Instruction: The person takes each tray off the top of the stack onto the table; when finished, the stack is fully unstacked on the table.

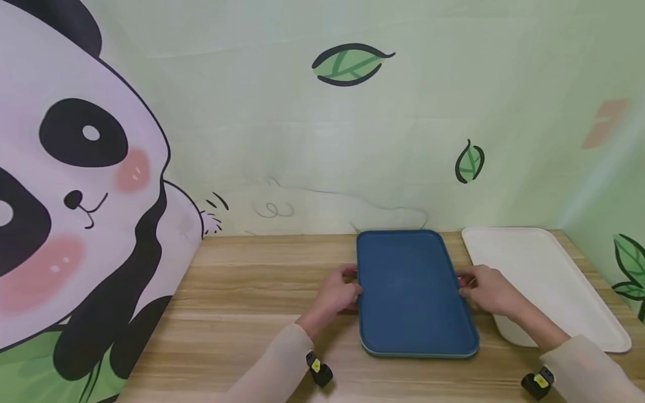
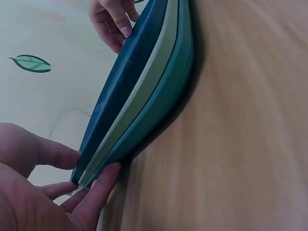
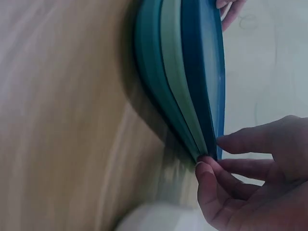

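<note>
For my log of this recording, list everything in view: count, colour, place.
Blue tray: one, blue, atop the tray stack
Pale green tray: one, pale green, mid-stack
Teal tray: one, teal, stack bottom
White tray: one, white, right of stack
Table: one, wood-brown, beneath the trays
Backdrop: one, pale green with panda and leaf drawings, behind table
Wrist devices: two, black and yellow, low in head view
Sleeves: two, beige, low in head view
Left hand: one, bare, gripping stack's left edge
Right hand: one, bare, gripping stack's right edge
</note>
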`<state>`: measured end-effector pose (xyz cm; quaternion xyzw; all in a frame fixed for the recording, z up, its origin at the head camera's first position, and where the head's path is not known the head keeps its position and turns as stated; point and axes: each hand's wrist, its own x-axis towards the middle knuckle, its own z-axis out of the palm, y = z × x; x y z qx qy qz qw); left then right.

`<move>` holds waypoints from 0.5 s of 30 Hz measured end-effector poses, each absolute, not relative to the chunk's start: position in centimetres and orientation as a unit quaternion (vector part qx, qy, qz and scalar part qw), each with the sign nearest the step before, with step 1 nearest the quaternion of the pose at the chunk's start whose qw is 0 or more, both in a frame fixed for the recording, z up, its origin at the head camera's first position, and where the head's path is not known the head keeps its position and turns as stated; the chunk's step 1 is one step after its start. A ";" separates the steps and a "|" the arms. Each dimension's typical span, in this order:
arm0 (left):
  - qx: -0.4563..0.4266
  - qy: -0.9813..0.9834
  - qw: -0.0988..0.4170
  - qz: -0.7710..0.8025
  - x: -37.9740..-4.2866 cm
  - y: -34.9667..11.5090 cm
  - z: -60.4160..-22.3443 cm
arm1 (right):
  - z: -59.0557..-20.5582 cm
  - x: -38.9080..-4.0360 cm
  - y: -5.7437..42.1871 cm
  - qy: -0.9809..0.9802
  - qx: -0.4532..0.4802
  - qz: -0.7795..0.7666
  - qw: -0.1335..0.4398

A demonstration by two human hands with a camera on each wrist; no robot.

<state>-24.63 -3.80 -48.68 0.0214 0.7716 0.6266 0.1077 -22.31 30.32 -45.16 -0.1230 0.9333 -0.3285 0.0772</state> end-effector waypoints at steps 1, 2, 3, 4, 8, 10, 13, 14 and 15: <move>0.023 0.771 0.107 0.627 -24.9 -3.5 -48.7 | -45.1 -22.5 30.7 0.935 -0.124 -0.325 0.075; 0.023 0.771 0.107 0.628 -25.1 -3.2 -48.8 | -45.1 -22.6 31.1 0.935 -0.123 -0.323 0.072; 0.026 0.768 0.107 0.631 -25.3 -2.9 -48.8 | -45.1 -22.7 31.5 0.936 -0.123 -0.322 0.069; 0.027 0.765 0.107 0.634 -25.5 -2.6 -48.7 | -45.1 -22.8 31.8 0.935 -0.121 -0.325 0.068; 0.031 0.756 0.120 0.642 -25.9 -1.6 -48.5 | -45.4 -23.0 33.1 0.928 -0.098 -0.352 0.072; 0.031 0.756 0.126 0.641 -25.9 -1.2 -48.4 | -45.8 -23.0 33.6 0.924 -0.087 -0.365 0.077; 0.034 0.755 0.131 0.641 -25.9 -0.7 -48.2 | -46.3 -23.0 34.2 0.921 -0.072 -0.375 0.081; 0.036 0.756 0.134 0.640 -25.9 -0.5 -48.2 | -46.4 -22.9 34.4 0.920 -0.068 -0.377 0.082; 0.038 0.758 0.135 0.637 -25.9 -0.3 -48.3 | -46.5 -22.8 34.6 0.919 -0.065 -0.380 0.083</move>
